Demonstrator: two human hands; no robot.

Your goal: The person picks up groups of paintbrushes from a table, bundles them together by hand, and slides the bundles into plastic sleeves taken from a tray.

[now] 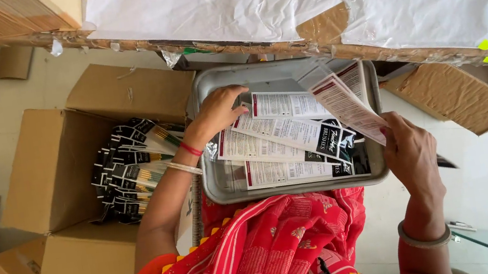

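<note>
1. A flat packet point(347, 102) was pinched at its lower corner by the right hand point(413, 153), above a grey tray point(210, 84); it was judged light, bendy and slick, best held by an edge.
2. The left hand point(217, 110) was spread open on packets point(286, 140) lying in the tray.
3. A box point(55, 165) of brushes point(130, 170) was seen to the left.

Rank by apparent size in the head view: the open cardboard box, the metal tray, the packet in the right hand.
1. Open cardboard box, flaps included.
2. Metal tray, slightly smaller; it sits nearer the camera, so this gap is unsure.
3. Packet in the right hand, clearly smallest.
</note>
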